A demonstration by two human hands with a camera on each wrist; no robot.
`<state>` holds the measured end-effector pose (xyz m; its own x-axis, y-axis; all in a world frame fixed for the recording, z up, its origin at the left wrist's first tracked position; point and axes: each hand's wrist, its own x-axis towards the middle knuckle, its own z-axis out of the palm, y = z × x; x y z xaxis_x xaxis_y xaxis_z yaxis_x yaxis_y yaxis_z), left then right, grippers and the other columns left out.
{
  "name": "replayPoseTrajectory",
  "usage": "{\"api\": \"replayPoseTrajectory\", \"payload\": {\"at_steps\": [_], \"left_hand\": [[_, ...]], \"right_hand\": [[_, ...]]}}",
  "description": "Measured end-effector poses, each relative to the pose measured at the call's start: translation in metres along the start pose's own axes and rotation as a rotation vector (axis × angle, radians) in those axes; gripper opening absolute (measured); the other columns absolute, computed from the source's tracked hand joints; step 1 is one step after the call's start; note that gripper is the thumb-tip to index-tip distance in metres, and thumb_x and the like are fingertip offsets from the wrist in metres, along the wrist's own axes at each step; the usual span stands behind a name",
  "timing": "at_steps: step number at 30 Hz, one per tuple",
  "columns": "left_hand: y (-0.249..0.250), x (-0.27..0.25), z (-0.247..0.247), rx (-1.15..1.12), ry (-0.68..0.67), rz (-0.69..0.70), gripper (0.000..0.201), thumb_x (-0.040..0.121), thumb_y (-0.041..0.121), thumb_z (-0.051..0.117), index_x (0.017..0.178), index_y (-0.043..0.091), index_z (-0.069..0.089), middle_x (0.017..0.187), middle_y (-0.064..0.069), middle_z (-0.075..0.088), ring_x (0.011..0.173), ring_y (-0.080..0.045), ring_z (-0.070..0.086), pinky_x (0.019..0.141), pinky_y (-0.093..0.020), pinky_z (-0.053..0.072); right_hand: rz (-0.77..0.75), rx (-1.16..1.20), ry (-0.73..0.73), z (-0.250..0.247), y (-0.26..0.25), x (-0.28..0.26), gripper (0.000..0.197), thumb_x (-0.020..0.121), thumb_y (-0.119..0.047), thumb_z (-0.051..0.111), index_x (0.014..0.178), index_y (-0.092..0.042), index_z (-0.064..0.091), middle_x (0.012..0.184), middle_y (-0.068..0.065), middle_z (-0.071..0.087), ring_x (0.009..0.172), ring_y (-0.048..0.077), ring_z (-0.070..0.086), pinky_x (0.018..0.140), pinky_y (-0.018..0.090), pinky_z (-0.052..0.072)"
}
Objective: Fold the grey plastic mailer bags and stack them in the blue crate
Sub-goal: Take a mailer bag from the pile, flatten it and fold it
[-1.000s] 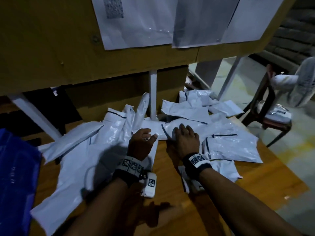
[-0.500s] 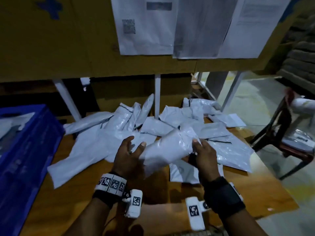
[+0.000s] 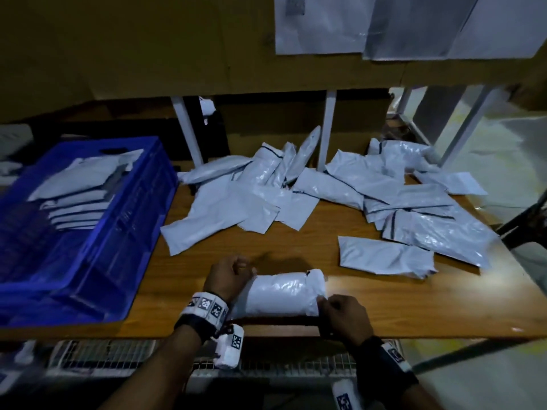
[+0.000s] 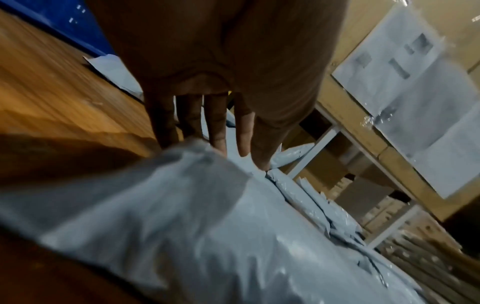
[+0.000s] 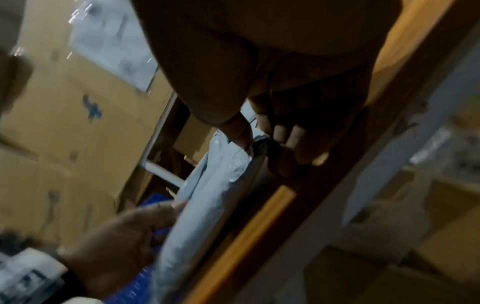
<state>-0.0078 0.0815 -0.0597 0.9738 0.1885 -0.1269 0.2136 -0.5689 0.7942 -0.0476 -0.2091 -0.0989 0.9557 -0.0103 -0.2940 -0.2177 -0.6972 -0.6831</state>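
Where held, mailer bag (image 3: 281, 294) lengthwise left-right.

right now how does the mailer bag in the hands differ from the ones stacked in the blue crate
The held mailer bag sits at the table's near edge, gripped by the left hand and pinched by the right hand; the stacked bags lie untouched inside the blue crate. The held mailer bag looks puffy and rounded; the stacked bags lie flat in layers. Both are the same pale grey plastic.
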Motion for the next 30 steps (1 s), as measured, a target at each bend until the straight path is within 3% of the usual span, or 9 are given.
{"api": "replayPoseTrajectory", "payload": {"at_steps": [2, 4, 7, 9, 12, 14, 18, 23, 30], "left_hand": [[-0.006, -0.009, 0.001, 0.147, -0.007, 0.055, 0.014, 0.087, 0.04, 0.077, 0.1, 0.04, 0.072, 0.11, 0.007, 0.075, 0.105, -0.018, 0.068, 0.093, -0.036, 0.055], [-0.015, -0.023, 0.007, 0.261, 0.042, 0.205, 0.035, 0.09, 0.051, 0.067, 0.116, 0.029, 0.071, 0.123, 0.002, 0.07, 0.114, -0.021, 0.065, 0.097, -0.037, 0.052], [-0.014, -0.037, 0.018, 0.379, 0.105, 0.381, 0.052, 0.093, 0.051, 0.053, 0.127, 0.016, 0.069, 0.14, -0.009, 0.063, 0.132, -0.027, 0.056, 0.108, -0.046, 0.048], [-0.009, -0.038, 0.028, 0.49, 0.095, 0.459, 0.055, 0.097, 0.046, 0.045, 0.14, 0.015, 0.06, 0.151, -0.01, 0.053, 0.143, -0.027, 0.045, 0.117, -0.049, 0.039], [-0.006, -0.031, 0.043, 0.655, -0.003, 0.523, 0.067, 0.102, 0.046, 0.017, 0.155, 0.011, 0.041, 0.164, -0.01, 0.033, 0.154, -0.025, 0.026, 0.126, -0.047, 0.018], [-0.011, -0.026, 0.049, 0.712, -0.071, 0.542, 0.073, 0.102, 0.046, 0.008, 0.157, 0.007, 0.034, 0.165, -0.012, 0.027, 0.155, -0.025, 0.021, 0.126, -0.045, 0.011], [-0.022, -0.024, 0.056, 0.784, -0.144, 0.604, 0.063, 0.101, 0.039, 0.027, 0.14, 0.001, 0.058, 0.147, -0.018, 0.056, 0.141, -0.03, 0.049, 0.113, -0.052, 0.043], [-0.037, -0.024, 0.063, 0.778, -0.082, 0.633, 0.06, 0.102, 0.038, 0.03, 0.143, 0.0, 0.054, 0.151, -0.018, 0.051, 0.144, -0.03, 0.046, 0.117, -0.049, 0.029], [-0.034, -0.021, 0.065, 0.79, -0.092, 0.606, 0.06, 0.1, 0.039, 0.031, 0.14, 0.003, 0.059, 0.146, -0.016, 0.057, 0.138, -0.027, 0.052, 0.114, -0.049, 0.042]], "right_hand": [[0.016, -0.134, 0.027, 0.0, -0.007, -0.005, 0.055, 0.093, -0.07, 0.044, 0.069, -0.026, 0.067, 0.074, -0.003, 0.072, 0.075, 0.018, 0.07, 0.072, 0.032, 0.053], [-0.007, -0.253, 0.174, -0.002, -0.016, -0.013, 0.05, 0.093, -0.07, 0.043, 0.092, -0.027, 0.068, 0.092, 0.0, 0.072, 0.085, 0.022, 0.068, 0.074, 0.033, 0.052], [-0.293, -0.339, 0.468, 0.004, -0.03, -0.014, 0.04, 0.1, -0.046, 0.057, 0.127, -0.017, 0.061, 0.127, 0.012, 0.064, 0.113, 0.032, 0.062, 0.091, 0.041, 0.053], [-0.518, -0.424, 0.48, 0.02, -0.039, -0.002, 0.042, 0.102, -0.039, 0.056, 0.136, -0.014, 0.06, 0.142, 0.015, 0.059, 0.133, 0.033, 0.053, 0.105, 0.048, 0.048], [-0.61, -0.539, 0.304, 0.046, -0.051, 0.019, 0.053, 0.107, -0.042, 0.036, 0.149, -0.012, 0.05, 0.161, 0.012, 0.039, 0.153, 0.028, 0.029, 0.119, 0.056, 0.029], [-0.593, -0.585, 0.221, 0.061, -0.051, 0.023, 0.059, 0.11, -0.045, 0.025, 0.153, -0.01, 0.045, 0.164, 0.009, 0.033, 0.156, 0.024, 0.019, 0.122, 0.057, 0.018], [-0.541, -0.625, 0.191, 0.072, -0.044, 0.021, 0.063, 0.11, -0.043, 0.015, 0.155, -0.007, 0.041, 0.164, 0.008, 0.035, 0.156, 0.02, 0.019, 0.124, 0.055, 0.015], [-0.525, -0.651, 0.184, 0.076, -0.042, 0.019, 0.059, 0.11, -0.038, 0.021, 0.155, -0.006, 0.04, 0.165, 0.01, 0.032, 0.157, 0.021, 0.019, 0.124, 0.055, 0.019], [-0.513, -0.646, 0.152, 0.076, -0.041, 0.023, 0.059, 0.11, -0.039, 0.021, 0.154, -0.007, 0.042, 0.163, 0.01, 0.035, 0.156, 0.02, 0.021, 0.125, 0.053, 0.018]]}}
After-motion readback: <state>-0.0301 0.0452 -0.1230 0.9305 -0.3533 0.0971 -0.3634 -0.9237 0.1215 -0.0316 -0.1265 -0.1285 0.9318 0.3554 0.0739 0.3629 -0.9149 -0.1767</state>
